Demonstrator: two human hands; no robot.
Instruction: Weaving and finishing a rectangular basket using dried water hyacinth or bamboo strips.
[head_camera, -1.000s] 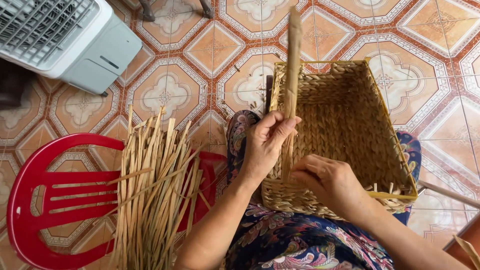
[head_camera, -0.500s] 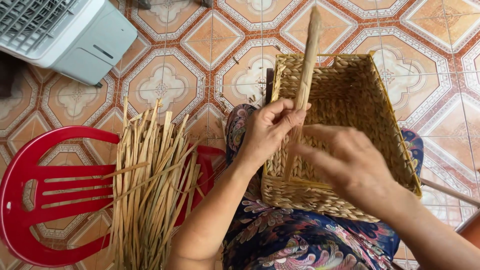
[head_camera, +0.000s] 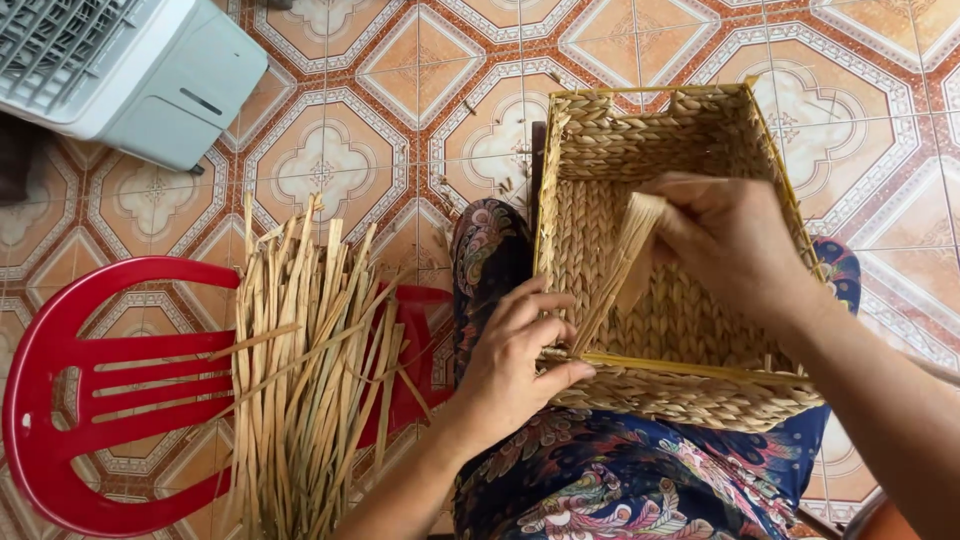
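Note:
A rectangular woven straw basket rests on my lap, its opening facing up. My right hand is over the basket's inside and grips the top of a flat dried reed strand, bent down toward the near rim. My left hand pinches the near rim of the basket where the strand's lower end meets the yellow wire edge. My legs are covered by a dark floral cloth.
A bundle of loose dried reed strands lies across a red plastic chair at my left. A white box-shaped appliance with a grille stands on the patterned tile floor at the upper left.
The strand stood upright above the basket; now my right hand has folded it down into the basket. My left hand slid from the strand down to the near rim.

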